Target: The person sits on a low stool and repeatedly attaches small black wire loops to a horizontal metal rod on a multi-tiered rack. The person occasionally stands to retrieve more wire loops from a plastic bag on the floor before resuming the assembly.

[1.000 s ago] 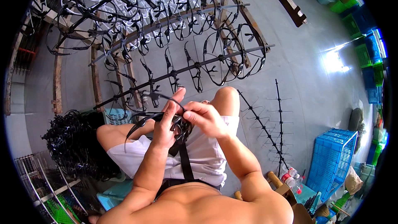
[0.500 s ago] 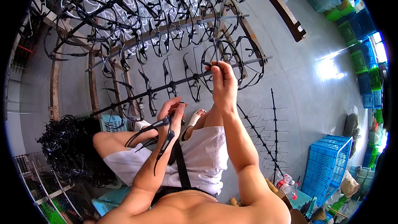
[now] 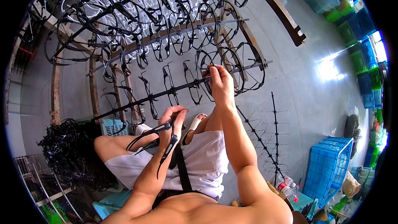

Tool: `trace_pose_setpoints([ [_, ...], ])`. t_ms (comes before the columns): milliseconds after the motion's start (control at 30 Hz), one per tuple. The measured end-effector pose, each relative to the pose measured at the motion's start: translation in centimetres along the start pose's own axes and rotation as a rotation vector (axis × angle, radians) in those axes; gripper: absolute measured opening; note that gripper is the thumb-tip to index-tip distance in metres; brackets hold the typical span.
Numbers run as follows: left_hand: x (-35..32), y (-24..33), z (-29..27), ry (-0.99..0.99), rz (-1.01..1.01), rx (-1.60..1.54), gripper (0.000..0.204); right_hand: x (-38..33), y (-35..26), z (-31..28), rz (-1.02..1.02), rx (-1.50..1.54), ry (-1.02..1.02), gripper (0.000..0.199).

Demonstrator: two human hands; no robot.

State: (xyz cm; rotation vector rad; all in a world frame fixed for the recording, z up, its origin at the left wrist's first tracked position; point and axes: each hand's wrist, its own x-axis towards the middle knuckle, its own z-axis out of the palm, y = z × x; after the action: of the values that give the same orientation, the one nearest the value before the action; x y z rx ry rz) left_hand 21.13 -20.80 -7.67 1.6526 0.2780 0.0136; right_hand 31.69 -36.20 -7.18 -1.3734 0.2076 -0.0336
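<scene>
My left hand point(image 3: 172, 120) is closed around several black glasses frames point(image 3: 150, 132), whose curved arms stick out past the wrist. Higher and to the right, my right hand point(image 3: 221, 84) pinches at a black glasses frame point(image 3: 206, 71) on the nearest dark bar point(image 3: 179, 88) of the rack. My fingers partly hide the spot where frame and bar meet. To the right of that hand, rounded black frames point(image 3: 262, 74) hang from the same bar; to its left, several narrower ones point(image 3: 169, 84) hang from it.
Beyond the near bar, further rack bars point(image 3: 159, 35) carry many black and white frames. A dark heap of frames point(image 3: 68, 151) lies at the left. Hooked rods point(image 3: 275, 126) lie on the floor right of my legs, near a blue crate point(image 3: 327, 168). More crates point(image 3: 360, 56) line the far right.
My right hand has shifted slightly down and left along the near bar, and another rounded frame now hangs beside it. My left hand has dipped a little, still holding its frames.
</scene>
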Motion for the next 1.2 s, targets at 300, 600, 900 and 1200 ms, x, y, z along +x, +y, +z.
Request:
trace_pose_setpoints([
  [300,0.3,0.2,0.0,0.019,0.007,-0.017,0.022,-0.2,0.2,-0.4,0.107,0.265,-0.086,0.021],
  [600,0.1,0.4,0.1,0.016,0.003,-0.016,0.021,0.2,0.7,-0.2,0.116,0.305,-0.034,0.022],
  [900,0.3,0.8,0.2,0.028,-0.007,-0.024,0.02,-1.1,0.9,-1.3,0.09,0.389,-0.153,0.024],
  [1200,1.0,-0.5,0.3,0.059,0.051,-0.2,0.017,-3.3,5.1,-2.7,-0.223,0.507,-0.23,0.027],
])
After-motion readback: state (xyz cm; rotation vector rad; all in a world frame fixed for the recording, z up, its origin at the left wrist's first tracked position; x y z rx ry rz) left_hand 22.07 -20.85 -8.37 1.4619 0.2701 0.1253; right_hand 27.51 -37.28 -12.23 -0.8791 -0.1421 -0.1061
